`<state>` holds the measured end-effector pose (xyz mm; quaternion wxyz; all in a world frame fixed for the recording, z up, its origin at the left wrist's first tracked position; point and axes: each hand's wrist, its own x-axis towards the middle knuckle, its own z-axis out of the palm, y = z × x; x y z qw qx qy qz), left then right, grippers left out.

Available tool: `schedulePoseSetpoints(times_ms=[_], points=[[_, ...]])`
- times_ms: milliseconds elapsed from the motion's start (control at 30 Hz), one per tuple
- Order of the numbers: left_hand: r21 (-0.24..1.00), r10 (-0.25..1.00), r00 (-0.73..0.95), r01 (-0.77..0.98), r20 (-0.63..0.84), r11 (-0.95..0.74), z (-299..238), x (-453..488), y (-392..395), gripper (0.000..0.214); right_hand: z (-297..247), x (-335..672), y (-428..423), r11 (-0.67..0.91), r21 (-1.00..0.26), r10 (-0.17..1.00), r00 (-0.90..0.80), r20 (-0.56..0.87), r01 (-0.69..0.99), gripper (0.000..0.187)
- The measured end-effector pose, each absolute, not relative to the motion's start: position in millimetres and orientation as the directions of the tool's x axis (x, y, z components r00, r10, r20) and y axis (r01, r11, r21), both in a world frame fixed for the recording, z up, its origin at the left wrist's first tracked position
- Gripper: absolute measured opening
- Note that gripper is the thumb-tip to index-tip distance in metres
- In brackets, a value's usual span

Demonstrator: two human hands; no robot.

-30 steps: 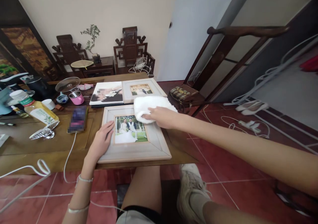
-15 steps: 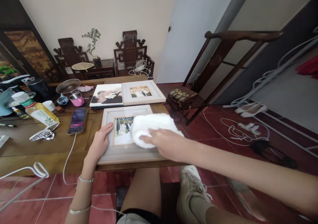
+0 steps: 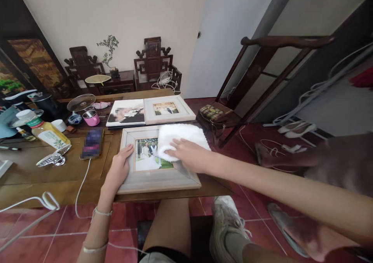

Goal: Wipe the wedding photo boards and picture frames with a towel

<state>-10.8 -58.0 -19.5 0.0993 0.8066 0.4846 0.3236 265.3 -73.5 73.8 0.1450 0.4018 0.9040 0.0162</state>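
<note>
A light wooden picture frame (image 3: 157,183) lies flat at the table's front edge, with a photo (image 3: 149,155) of a couple outdoors inside its wide mat. My left hand (image 3: 119,170) grips the frame's left side, its fingers resting over the border. In my right hand (image 3: 190,156) is a white fluffy cloth (image 3: 184,134), pressed onto the upper right part of the frame. The cloth and hand hide that corner and some of the photo's right side.
Behind the frame lie a photo album (image 3: 128,113) and another framed picture (image 3: 167,110). To the left are a phone (image 3: 92,143) on a white cable, a hair clip (image 3: 55,156), a bottle (image 3: 48,132) and a pink mug (image 3: 91,118). Another person's leg (image 3: 297,154) shows at right.
My right hand has slid the cloth up and away from me, uncovering more of the photo and the frame's lower right corner. My left hand stays put. Another person's legs have appeared at right.
</note>
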Motion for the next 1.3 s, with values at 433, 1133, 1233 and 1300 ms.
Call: schedulePoseSetpoints(times_ms=[433,1133,1233,1300], points=[[0.452,0.841,0.353,0.722,0.410,-0.524,-19.2,-11.9,-58.6,0.056,73.9,247.1,-112.8,0.556,0.020,0.815,-0.540,-0.209,0.831,0.066],[0.458,0.852,0.355,0.727,0.386,-0.511,-19.5,-10.2,-59.8,0.055,86.0,232.4,-143.2,0.684,-0.144,0.648,-0.686,-0.330,0.715,0.068],[0.465,0.852,0.357,0.722,0.384,-0.512,-19.6,-11.4,-59.8,0.055,74.2,232.8,-143.1,0.694,-0.168,0.666,-0.713,-0.221,0.700,0.070],[0.468,0.849,0.366,0.716,0.381,-0.518,-19.2,-12.4,-59.9,0.055,60.9,238.0,-125.5,0.689,-0.139,0.692,-0.703,-0.167,0.711,0.071]])
